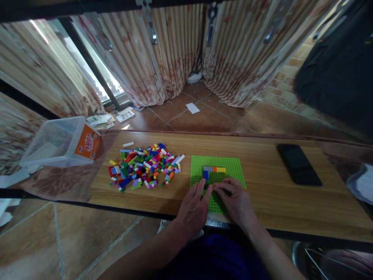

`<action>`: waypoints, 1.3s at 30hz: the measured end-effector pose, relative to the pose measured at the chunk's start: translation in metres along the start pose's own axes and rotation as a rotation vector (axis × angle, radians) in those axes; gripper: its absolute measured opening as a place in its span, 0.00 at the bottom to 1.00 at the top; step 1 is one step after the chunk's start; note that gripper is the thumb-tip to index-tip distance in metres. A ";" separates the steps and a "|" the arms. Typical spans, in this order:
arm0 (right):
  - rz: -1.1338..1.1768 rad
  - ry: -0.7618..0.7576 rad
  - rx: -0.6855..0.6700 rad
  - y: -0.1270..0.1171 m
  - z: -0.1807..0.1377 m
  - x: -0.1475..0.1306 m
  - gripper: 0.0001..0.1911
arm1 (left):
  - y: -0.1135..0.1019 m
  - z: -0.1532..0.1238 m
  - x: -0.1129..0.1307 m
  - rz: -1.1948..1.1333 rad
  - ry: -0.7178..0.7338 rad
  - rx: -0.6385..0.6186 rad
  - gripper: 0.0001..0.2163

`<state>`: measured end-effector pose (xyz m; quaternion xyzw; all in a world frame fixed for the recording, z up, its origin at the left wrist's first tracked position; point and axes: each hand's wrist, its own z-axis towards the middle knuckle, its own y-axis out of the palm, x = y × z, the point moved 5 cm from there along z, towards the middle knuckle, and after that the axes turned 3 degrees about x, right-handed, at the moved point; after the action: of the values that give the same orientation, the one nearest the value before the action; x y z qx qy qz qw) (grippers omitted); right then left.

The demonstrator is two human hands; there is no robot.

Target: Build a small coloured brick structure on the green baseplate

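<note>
A green baseplate [233,167] lies on the wooden table [262,194] in front of me. On it sits a short row of grey, orange and yellow bricks [215,169] with a blue brick [206,175] below its left end. My left hand [194,206] rests on the plate's near left part, fingers stretched flat. My right hand [236,200] lies on the plate's near right part, fingertips pinched together at a small piece I cannot make out, just below the bricks. A pile of several coloured loose bricks [144,165] lies left of the plate.
A clear plastic tub [58,142] with an orange label stands at the table's left end. A black phone [298,164] lies flat at the right. Striped curtains hang beyond the table over a tiled floor. A dark garment hangs at the upper right.
</note>
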<state>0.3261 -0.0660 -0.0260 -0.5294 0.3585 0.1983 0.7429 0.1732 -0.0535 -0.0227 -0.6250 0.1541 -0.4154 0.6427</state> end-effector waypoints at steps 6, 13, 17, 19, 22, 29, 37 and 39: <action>-0.044 -0.061 0.005 0.000 -0.001 0.002 0.12 | 0.003 0.000 0.002 0.042 0.011 0.015 0.26; 0.009 -0.105 0.024 0.002 0.000 0.005 0.13 | 0.007 0.000 0.002 0.114 0.002 0.091 0.24; 0.128 -0.035 0.058 -0.003 0.002 0.013 0.15 | 0.004 0.001 0.002 0.096 0.027 0.149 0.21; 0.199 0.018 0.076 -0.007 0.004 0.016 0.16 | 0.001 0.002 0.001 0.058 0.031 0.158 0.20; 0.254 0.056 0.086 -0.010 0.005 0.017 0.15 | -0.003 0.005 -0.002 -0.025 0.022 0.140 0.19; 0.224 -0.019 0.050 -0.009 0.006 0.013 0.11 | -0.017 0.012 -0.011 -0.221 -0.074 0.110 0.21; 0.121 -0.055 0.040 -0.007 0.005 0.009 0.10 | -0.028 0.046 -0.019 -0.238 -0.137 0.099 0.10; 0.113 -0.055 0.035 -0.006 0.005 0.008 0.11 | -0.028 0.056 -0.018 -0.210 -0.137 0.032 0.09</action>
<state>0.3373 -0.0640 -0.0266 -0.4897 0.3708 0.2482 0.7491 0.1932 0.0011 0.0073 -0.6544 0.0369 -0.4388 0.6147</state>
